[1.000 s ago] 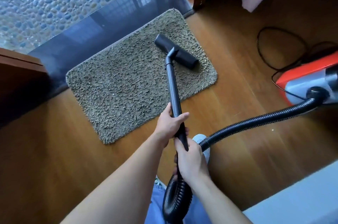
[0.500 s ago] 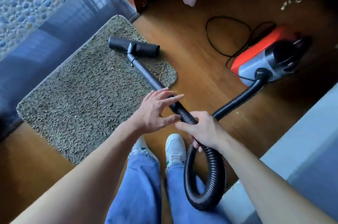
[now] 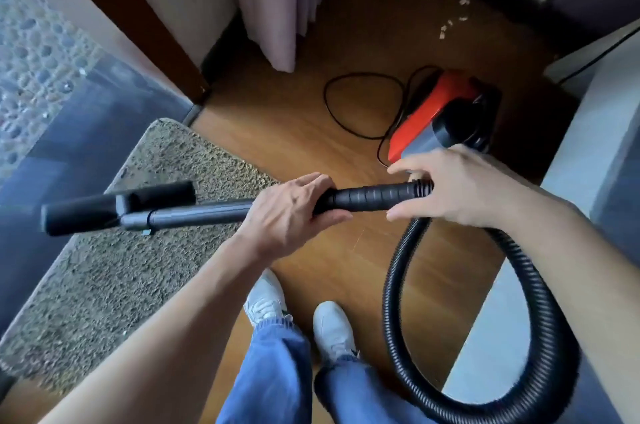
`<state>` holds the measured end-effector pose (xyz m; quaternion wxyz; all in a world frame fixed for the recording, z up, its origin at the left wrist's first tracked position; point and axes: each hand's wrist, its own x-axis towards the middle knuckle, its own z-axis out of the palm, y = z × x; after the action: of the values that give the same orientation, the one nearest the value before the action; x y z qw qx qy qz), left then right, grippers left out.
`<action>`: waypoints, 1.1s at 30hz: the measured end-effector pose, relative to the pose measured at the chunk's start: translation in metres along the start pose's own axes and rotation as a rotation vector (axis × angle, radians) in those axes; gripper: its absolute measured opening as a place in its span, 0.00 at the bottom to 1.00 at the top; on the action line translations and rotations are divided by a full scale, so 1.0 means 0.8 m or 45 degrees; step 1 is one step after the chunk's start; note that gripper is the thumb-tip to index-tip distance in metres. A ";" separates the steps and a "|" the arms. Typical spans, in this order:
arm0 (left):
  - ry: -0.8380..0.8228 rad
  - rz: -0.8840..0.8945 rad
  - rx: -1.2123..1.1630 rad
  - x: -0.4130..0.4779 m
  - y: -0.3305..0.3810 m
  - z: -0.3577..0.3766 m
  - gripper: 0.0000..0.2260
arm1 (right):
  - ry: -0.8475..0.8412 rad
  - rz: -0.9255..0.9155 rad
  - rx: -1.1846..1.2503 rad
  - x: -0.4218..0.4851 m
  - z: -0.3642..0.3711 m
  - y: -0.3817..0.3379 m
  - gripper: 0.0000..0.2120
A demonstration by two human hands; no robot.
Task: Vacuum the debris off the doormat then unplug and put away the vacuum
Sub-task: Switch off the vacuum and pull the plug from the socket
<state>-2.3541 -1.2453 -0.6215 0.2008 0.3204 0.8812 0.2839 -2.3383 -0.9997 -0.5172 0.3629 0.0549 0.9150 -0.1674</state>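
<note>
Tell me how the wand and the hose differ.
The wand is straight, smooth and grey; the hose is ribbed, black and looped. The wand reaches over the mat; the hose hangs over the wood floor. The left hand grips the wand; the hose starts at the right hand. Both join at the black handle.
</note>
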 end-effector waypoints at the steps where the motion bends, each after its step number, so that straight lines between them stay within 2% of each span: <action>1: 0.029 -0.061 -0.053 0.011 0.009 -0.005 0.30 | 0.152 0.038 -0.089 -0.003 -0.019 0.006 0.35; 5: 0.165 -0.184 -0.263 0.059 0.052 -0.006 0.31 | 0.635 0.136 -0.153 -0.019 -0.068 0.055 0.35; 8: 0.211 -0.191 -0.364 0.094 0.089 0.009 0.28 | 0.847 0.182 -0.081 -0.034 -0.079 0.103 0.37; 15: 0.270 -0.182 -0.393 0.174 0.152 0.040 0.28 | 1.360 -0.126 0.134 -0.063 -0.068 0.192 0.27; 17: 0.309 -0.221 -0.435 0.203 0.170 0.034 0.24 | 1.481 -0.201 0.264 -0.068 -0.062 0.205 0.25; 19: 0.369 -0.257 -0.460 0.236 0.187 0.026 0.18 | 1.474 -0.184 0.484 -0.068 -0.054 0.217 0.25; 22: 0.429 -0.274 -0.470 0.286 0.202 0.017 0.20 | 1.390 -0.143 0.827 -0.050 -0.043 0.244 0.25; 24: 0.460 -0.262 -0.465 0.315 0.204 0.017 0.21 | 1.351 -0.119 0.939 -0.027 -0.039 0.270 0.24; 29: 0.508 -0.202 -0.475 0.374 0.176 0.036 0.22 | 1.183 -0.066 1.030 0.065 -0.030 0.335 0.27; 33: 0.557 -0.125 -0.473 0.426 0.146 0.054 0.16 | 0.976 -0.084 0.968 0.160 -0.015 0.368 0.33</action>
<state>-2.5215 -0.9239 -0.6390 0.0748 0.1661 0.8509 0.4927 -2.3741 -0.7218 -0.6750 -0.0480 0.2106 0.8581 -0.4658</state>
